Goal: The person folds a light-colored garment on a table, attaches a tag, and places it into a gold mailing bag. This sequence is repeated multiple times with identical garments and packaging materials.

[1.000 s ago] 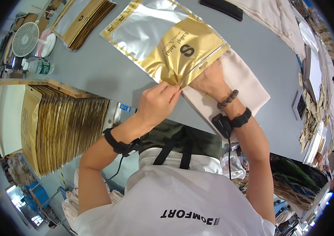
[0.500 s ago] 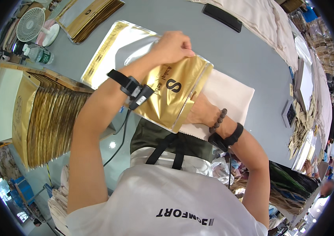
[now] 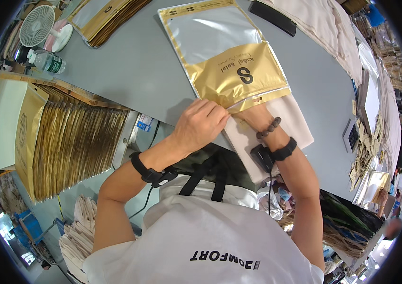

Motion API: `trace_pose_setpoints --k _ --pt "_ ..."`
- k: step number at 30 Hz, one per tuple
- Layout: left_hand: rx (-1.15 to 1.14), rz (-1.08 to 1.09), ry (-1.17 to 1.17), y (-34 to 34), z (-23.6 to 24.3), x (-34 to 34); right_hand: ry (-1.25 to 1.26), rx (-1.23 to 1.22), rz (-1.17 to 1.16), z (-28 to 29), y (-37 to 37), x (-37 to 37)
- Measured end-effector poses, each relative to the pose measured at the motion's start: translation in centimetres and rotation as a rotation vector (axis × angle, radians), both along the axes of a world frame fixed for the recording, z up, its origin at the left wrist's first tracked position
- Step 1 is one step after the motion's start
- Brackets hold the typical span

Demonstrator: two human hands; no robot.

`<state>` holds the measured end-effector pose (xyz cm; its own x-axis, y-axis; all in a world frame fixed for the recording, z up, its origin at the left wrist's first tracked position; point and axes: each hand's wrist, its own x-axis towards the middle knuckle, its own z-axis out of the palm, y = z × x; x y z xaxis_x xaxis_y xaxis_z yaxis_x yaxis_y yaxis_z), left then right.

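The gold-and-clear pouch [image 3: 227, 59] lay flat on the grey bench [image 3: 130, 71] in the upper centre of the frame, its long axis running from upper left to lower right. The left hand [image 3: 201, 125] pinched the pouch's near edge in a narrow grip. The right hand [image 3: 253, 116] lay partly under that edge; its grip could not be determined. Both hands were directly below the pouch.

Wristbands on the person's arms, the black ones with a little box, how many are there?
2: one black wristband on the left forearm, one black wristband on the right, just below a bead bracelet.
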<state>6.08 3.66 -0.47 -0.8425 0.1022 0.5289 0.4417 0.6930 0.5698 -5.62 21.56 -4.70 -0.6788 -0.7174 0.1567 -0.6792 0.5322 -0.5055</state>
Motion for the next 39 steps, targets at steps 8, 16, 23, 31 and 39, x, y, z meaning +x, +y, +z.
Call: trace_pose_setpoints --k 8,16,23,31,39 --pt "0.038 0.114 -0.153 -2.6 0.2 -2.0 -0.322 -0.278 0.046 0.2 0.1 -0.3" --pt "-0.115 0.122 -0.158 -2.5 -1.2 -1.7 0.115 0.031 -0.093 2.9 2.4 -0.3" --pt "-0.114 0.134 -0.149 -2.6 -1.0 -1.9 0.165 -0.074 -0.16 1.8 2.9 -1.8" --pt "0.064 0.177 -0.052 -3.1 -1.3 -1.4 0.036 0.107 0.144 8.9 9.7 8.2" --pt "0.097 0.142 0.127 -3.3 -1.8 1.0 0.247 0.405 0.142 6.8 13.5 13.1"
